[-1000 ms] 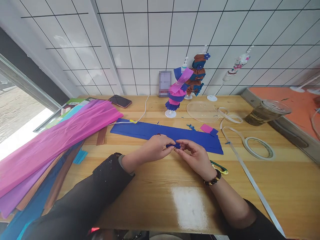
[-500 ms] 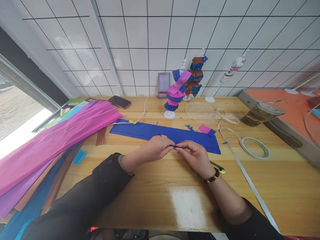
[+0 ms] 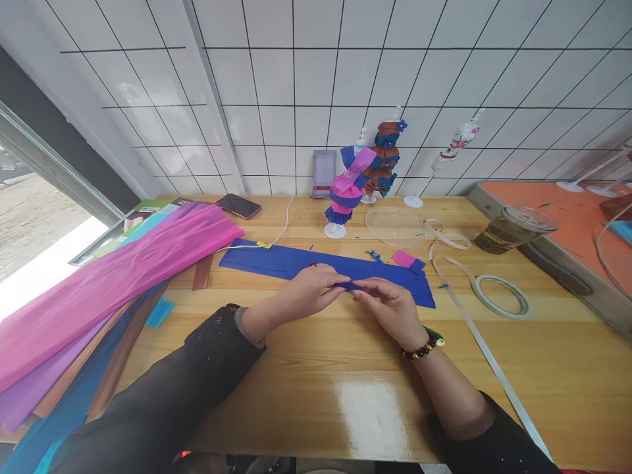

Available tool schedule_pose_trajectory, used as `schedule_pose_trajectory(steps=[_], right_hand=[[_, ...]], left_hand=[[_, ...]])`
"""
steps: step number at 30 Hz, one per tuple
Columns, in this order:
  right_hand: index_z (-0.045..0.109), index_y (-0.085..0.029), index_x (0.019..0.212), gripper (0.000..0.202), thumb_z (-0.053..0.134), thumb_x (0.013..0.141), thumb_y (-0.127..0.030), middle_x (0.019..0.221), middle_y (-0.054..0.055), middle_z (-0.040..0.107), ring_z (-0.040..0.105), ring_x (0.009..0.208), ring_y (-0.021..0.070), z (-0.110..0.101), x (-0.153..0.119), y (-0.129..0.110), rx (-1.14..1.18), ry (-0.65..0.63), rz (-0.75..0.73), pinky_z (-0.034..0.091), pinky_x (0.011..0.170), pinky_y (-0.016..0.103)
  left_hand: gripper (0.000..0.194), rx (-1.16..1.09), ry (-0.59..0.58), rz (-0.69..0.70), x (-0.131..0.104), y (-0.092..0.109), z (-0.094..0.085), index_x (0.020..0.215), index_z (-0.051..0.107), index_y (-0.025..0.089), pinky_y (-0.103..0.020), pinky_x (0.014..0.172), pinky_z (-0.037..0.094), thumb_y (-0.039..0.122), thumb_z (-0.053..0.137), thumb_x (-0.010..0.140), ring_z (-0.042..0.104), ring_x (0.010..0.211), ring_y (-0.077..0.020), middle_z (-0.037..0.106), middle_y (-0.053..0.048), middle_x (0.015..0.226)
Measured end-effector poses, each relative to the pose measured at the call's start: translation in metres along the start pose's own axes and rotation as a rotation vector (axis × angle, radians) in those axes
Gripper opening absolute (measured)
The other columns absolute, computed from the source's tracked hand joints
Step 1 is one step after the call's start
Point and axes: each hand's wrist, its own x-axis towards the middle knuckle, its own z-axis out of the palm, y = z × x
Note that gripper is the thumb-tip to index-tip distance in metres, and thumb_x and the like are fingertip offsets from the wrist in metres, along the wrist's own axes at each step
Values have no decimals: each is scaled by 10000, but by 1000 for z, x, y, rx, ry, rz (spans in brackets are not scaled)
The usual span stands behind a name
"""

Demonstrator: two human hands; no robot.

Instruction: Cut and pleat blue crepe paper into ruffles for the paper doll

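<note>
A long strip of dark blue crepe paper (image 3: 276, 259) lies across the middle of the table. My left hand (image 3: 316, 288) pinches its near edge between thumb and fingertips. Close beside it, my right hand (image 3: 388, 304) pinches the same edge, with thumb below and fingers on top. Between the two sets of fingertips a short bit of the edge looks folded or rolled. The strip's far side and both ends rest flat on the wood. Part of the near edge is hidden under my hands.
Pink crepe paper (image 3: 148, 270) tops a stack of coloured sheets at left. A tape roll (image 3: 502, 296), a white strip (image 3: 486, 349) and a drink cup (image 3: 516, 229) stand right. Green-handled scissors (image 3: 434, 336) lie partly behind my right wrist. Decorated stands (image 3: 345, 187) and a phone (image 3: 239, 205) are behind.
My fingertips have moved slightly apart along the edge, showing a little more blue paper between them. The view has tilted up a little.
</note>
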Motion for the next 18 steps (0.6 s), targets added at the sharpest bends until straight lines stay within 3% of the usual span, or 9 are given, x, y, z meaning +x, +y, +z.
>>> schedule_pose_trajectory(steps=[12,15,18], right_hand=[[643,-207,821,106,567,770,-261,726,32,662,609,689,152,-1,1,-7,-73,-33,-73,486,635,280],[636,-206,831,103,563,773,-251,724,31,656,603,690,153,-1,1,-7,-106,-20,-94,482,638,283],[636,-199,831,105,562,775,-249,792,47,659,602,722,155,-1,1,-7,-136,-18,-124,481,649,282]], left_hand=[[272,-61,-41,84,-1,-3,-3,988,624,167,-259,772,411,241,395,860,568,796,-130,664,-60,824],[304,-137,-77,6,-1,-3,-7,1063,590,163,-246,767,424,307,448,835,571,812,-132,655,-63,862],[472,-241,-136,-139,-3,-3,-12,1166,513,139,-221,701,451,417,498,785,577,762,-125,640,-68,890]])
